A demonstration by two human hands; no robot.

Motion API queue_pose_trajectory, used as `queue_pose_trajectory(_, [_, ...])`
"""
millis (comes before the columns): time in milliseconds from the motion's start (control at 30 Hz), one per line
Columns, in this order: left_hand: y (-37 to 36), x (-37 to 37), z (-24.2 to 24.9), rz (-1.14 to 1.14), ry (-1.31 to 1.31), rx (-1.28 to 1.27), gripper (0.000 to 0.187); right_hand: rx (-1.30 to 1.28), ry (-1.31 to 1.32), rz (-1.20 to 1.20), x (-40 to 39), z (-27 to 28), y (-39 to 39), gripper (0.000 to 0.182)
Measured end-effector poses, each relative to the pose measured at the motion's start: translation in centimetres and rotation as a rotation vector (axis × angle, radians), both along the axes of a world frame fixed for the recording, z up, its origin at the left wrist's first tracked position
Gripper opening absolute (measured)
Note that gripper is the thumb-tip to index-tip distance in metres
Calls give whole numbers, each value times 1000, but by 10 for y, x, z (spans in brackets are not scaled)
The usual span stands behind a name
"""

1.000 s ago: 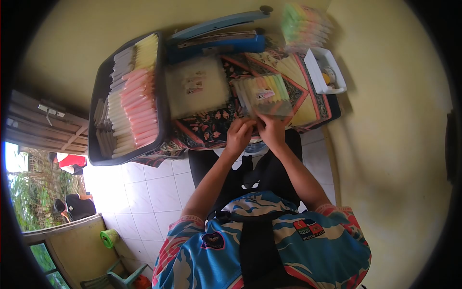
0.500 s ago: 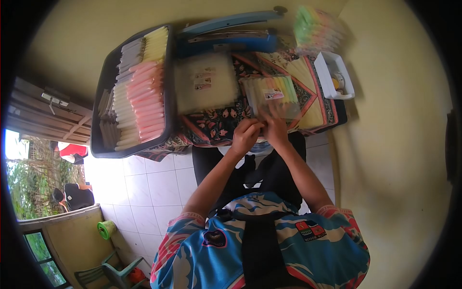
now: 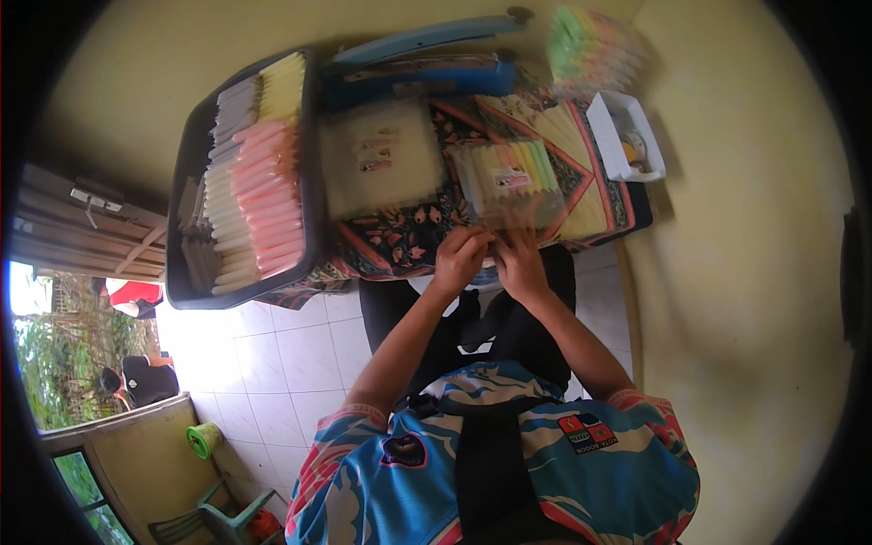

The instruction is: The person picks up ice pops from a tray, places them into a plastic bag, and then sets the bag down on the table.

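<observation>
A clear plastic packet (image 3: 510,179) of pastel sticks, bearing a small printed label, lies on the patterned cloth in front of me. My left hand (image 3: 461,260) pinches the near edge of this packet with its fingers curled together. Close beside it, my right hand (image 3: 521,263) grips the same edge, its fingers slightly blurred and partly over the plastic. The exact fold between the fingertips is hidden. Left of the packet rests a stack of flat clear plastic bags (image 3: 381,195) with similar labels.
A dark tray (image 3: 311,182) holds rows of pink, yellow, white and greyish sticks. Blue sealer-like devices (image 3: 427,82) stand behind. At right are a white box (image 3: 603,136) and stacked pastel packets (image 3: 590,54). A green chair (image 3: 227,518) and people outside appear at left.
The whole view has shifted slightly. Both hands stay at the packet's near edge, and the right fingers have moved a little closer to that edge.
</observation>
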State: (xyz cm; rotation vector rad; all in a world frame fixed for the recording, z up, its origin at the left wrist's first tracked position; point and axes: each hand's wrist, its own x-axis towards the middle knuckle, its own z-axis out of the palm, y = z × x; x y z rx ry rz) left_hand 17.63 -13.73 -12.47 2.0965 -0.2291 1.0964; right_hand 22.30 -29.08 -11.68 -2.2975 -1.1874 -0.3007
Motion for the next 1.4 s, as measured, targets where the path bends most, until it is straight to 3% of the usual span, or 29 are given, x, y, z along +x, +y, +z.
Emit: queue_pose_trajectory(1400, [2,0,0,-25,11,-46,19,-185,-110,-193,12,5,35,64])
